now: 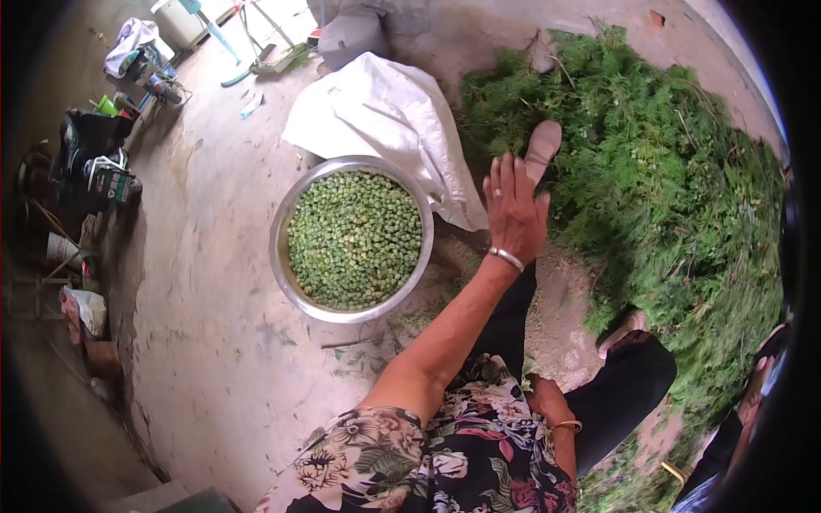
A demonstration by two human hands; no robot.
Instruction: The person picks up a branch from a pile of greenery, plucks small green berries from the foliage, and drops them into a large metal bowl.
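My left hand (516, 209) is stretched out over the floor, back up, with its fingers extended and nothing in them; it wears a ring and a silver bangle. Just beyond it shows one of my shoes (542, 147). My right hand (552, 406), with a gold bangle, is close to my lap, its fingers curled; a bit of green shows by the fingertips, too small to name. A metal basin (280, 272) full of small green cones or pods (355, 244) stands left of my left hand. A white sack (376, 107) lies behind it.
A big heap of feathery green branches (658, 171) covers the floor on the right. A co-worker's hand (754, 393) shows at the right edge. A grey bundle (352, 38) sits behind the sack. Dark machinery (94, 162) and bags (84, 309) line the left side.
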